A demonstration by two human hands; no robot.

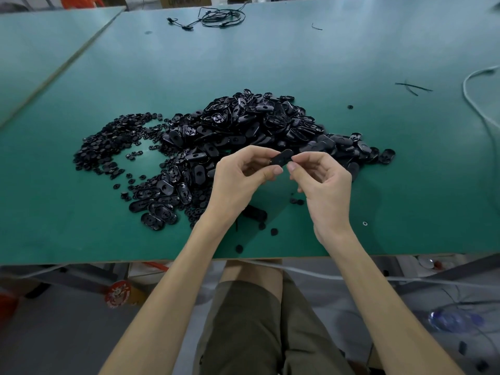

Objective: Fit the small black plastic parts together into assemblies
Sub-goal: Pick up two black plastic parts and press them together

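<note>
table: my green worktop [270, 63], takes up most of the view, front edge right over my knees
big heap: oval black shells [257, 125] dumped mid-table, lying every which way, some hollow side up, some flat side up
smaller heap: little round black bits [113, 139], just left of the ovals and touching them
left hand [238, 177]: fingers curled, thumb and forefinger pinching the lower-left end of one oval shell
right hand [322, 182]: also curled, thumb and forefinger tips closed on the upper-right end of that shell
held shell: the oval shell [281, 158] sits between my two hands, up off the table, in front of the heap's near edge; long axis runs lower-left to upper-right, flat dark face towards me
cable: black wire tangle [216, 16] at the far edge
cord: white cord [476, 104] looping down the right side
box: cardboard box [184, 0] behind the table, has printing on it but too blurry to read
strays: a few loose round bits [239, 248] near the front edge, under my wrists
screw: one screw head [364, 223], right of my right wrist
</note>
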